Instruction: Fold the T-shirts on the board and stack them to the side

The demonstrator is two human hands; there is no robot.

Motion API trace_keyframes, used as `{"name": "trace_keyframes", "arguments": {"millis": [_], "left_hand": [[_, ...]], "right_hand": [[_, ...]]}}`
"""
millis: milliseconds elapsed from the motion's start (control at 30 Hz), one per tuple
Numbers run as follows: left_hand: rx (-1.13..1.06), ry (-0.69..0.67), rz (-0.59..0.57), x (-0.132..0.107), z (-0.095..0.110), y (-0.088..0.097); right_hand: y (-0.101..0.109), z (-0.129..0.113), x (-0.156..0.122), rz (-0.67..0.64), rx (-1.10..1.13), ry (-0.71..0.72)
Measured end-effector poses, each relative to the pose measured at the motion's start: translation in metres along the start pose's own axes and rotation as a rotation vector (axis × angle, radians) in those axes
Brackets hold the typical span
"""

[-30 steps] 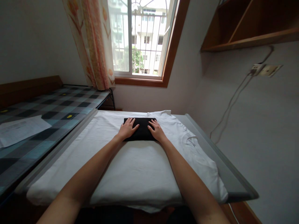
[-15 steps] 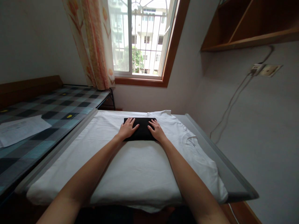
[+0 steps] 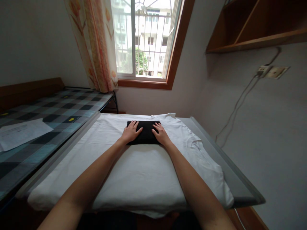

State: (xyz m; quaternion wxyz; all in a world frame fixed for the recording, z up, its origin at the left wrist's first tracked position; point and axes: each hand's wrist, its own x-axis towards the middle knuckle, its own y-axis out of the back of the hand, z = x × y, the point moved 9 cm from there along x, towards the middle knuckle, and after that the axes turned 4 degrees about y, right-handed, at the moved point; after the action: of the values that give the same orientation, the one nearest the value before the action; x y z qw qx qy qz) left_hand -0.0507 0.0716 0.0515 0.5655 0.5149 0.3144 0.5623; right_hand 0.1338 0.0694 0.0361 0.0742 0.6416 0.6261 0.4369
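Observation:
A small folded black cloth [image 3: 145, 132] lies on a white T-shirt [image 3: 134, 166] spread over a grey table [image 3: 230, 179]. My left hand [image 3: 130, 131] rests flat on the cloth's left part, fingers stretched out. My right hand [image 3: 161, 133] lies flat on its right part, fingers apart. Both palms press down on the cloth; neither grips anything.
A bed with a checked blue cover [image 3: 48, 121] and a sheet of paper [image 3: 21, 131] stands at the left. Behind the table are a window [image 3: 144, 38] and a patterned curtain [image 3: 96, 41]. On the right wall hang a wooden shelf [image 3: 254, 28], a socket [image 3: 273, 72] and a cable.

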Motion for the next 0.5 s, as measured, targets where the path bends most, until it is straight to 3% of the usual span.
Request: {"name": "trace_keyframes", "arguments": {"millis": [500], "left_hand": [[-0.004, 0.003, -0.009, -0.0009, 0.0003, 0.0011]], "right_hand": [[0.0001, -0.0006, 0.0000, 0.000, 0.012, -0.003]]}}
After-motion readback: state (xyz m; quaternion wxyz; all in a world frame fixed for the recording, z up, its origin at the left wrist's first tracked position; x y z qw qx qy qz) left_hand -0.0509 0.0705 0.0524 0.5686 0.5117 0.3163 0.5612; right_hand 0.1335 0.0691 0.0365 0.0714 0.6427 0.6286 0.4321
